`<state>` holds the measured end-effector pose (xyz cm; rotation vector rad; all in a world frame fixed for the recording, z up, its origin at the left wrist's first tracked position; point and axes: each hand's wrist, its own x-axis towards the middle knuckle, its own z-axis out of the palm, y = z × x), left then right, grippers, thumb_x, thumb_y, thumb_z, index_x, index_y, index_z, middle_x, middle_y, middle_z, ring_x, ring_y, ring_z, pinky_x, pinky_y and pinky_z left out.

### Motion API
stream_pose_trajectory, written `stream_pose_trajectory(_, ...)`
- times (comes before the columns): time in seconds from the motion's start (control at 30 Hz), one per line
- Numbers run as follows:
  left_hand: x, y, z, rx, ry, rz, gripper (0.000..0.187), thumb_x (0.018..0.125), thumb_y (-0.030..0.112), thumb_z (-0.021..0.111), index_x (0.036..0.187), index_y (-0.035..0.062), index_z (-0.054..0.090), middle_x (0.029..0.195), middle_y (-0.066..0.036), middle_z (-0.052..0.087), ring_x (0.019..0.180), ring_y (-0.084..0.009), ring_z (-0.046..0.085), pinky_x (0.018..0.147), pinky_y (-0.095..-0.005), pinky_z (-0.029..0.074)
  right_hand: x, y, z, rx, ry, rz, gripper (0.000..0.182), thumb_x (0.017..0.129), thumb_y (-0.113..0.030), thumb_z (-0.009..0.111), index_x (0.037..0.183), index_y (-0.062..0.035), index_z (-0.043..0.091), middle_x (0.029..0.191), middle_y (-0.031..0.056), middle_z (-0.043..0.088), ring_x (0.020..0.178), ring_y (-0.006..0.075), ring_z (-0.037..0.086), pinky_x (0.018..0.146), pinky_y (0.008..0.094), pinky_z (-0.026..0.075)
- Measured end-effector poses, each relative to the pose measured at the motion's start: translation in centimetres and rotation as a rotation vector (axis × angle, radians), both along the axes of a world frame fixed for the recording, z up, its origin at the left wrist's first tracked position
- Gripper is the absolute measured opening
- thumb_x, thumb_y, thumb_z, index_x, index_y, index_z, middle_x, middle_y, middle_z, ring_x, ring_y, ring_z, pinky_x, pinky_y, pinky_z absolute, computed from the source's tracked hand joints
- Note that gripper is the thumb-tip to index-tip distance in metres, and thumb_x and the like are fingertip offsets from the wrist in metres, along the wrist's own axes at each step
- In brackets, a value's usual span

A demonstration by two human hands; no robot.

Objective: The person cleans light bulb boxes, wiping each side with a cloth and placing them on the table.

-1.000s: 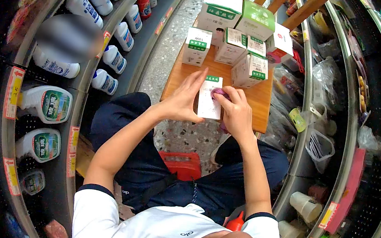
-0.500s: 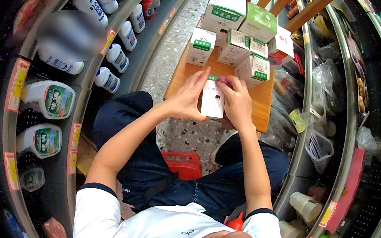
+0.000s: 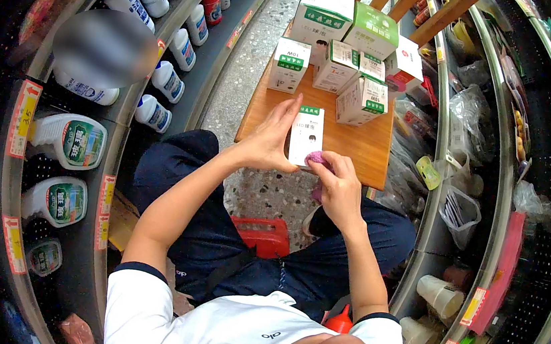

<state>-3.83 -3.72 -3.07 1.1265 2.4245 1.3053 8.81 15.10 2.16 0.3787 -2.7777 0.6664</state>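
Note:
A white and green LED bulb box (image 3: pixel 304 138) is at the near part of the small wooden table, its printed front facing up towards me. My left hand (image 3: pixel 271 134) braces its left side, with long straight fingers by the top end and the thumb at the bottom end. My right hand (image 3: pixel 340 184) is closed on a purple cloth (image 3: pixel 318 158), pressed to the lower right corner of the box. Part of the cloth hangs below the fingers. Beyond stand more bulb boxes, including one marked 10W (image 3: pixel 290 66) and another at the right (image 3: pixel 362 102).
Larger cartons, one white (image 3: pixel 323 17) and one green-topped (image 3: pixel 373 31), stand at the back of the wooden table (image 3: pixel 261 113). Shelves flank me closely: bottles (image 3: pixel 67 140) on the left, bagged goods (image 3: pixel 466 118) on the right. A red stool (image 3: pixel 262 234) shows between my legs.
My right hand has slid the cloth from the top end of the bulb box down to its lower right corner. My left hand stays at the box's left side.

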Motion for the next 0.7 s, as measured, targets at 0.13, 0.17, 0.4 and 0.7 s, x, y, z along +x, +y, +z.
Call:
stream_pose_trajectory(0.13, 0.1, 0.0, 0.1, 0.015, 0.007, 0.012, 0.136, 0.056, 0.036, 0.088, 0.156, -0.0036, 0.004, 0.152, -0.030, 0.023, 0.143, -0.0450, 0.027, 0.119, -0.0459, 0.026, 1.1, 0.0, 0.1, 0.003, -0.006, 0.017, 0.043, 0.069, 0.006, 0.063, 0.108, -0.0089, 0.070, 0.113, 0.0069, 0.063, 0.100, 0.0288, 0.060, 0.081, 0.0388, 0.055)
stream_pose_trajectory(0.17, 0.1, 0.0, 0.1, 0.020, 0.006, 0.015, 0.136, 0.056, 0.037, 0.088, 0.156, -0.0038, 0.005, 0.152, -0.030, 0.024, 0.143, -0.0449, 0.027, 0.119, -0.0460, 0.026, 1.2, 0.1, 0.0, 0.002, -0.014, 0.021, 0.042, 0.070, 0.005, 0.063, 0.108, -0.0088, 0.070, 0.113, 0.0069, 0.063, 0.100, 0.0287, 0.060, 0.081, 0.0386, 0.055)
stream_pose_trajectory(0.4, 0.0, 0.1, -0.1, 0.032, 0.040, 0.001, 0.132, 0.056, 0.033, 0.086, 0.155, -0.0051, 0.008, 0.151, -0.031, 0.026, 0.141, -0.0455, 0.029, 0.118, -0.0466, 0.027, -0.7, -0.4, 0.7, 0.151, 0.016, 0.064, 0.033, 0.074, -0.004, 0.063, 0.106, -0.0095, 0.071, 0.112, 0.0051, 0.062, 0.101, 0.0270, 0.060, 0.080, 0.0375, 0.055)
stream_pose_trajectory(0.7, -0.1, 0.1, 0.0, 0.037, 0.015, 0.000, 0.131, 0.055, 0.030, 0.085, 0.155, -0.0048, 0.008, 0.151, -0.031, 0.025, 0.142, -0.0458, 0.028, 0.119, -0.0463, 0.027, -5.1, -1.2, 0.5, 0.226, 0.081, 0.026, 0.030, 0.076, -0.009, 0.063, 0.106, -0.0095, 0.071, 0.111, 0.0044, 0.062, 0.100, 0.0257, 0.059, 0.080, 0.0364, 0.056)
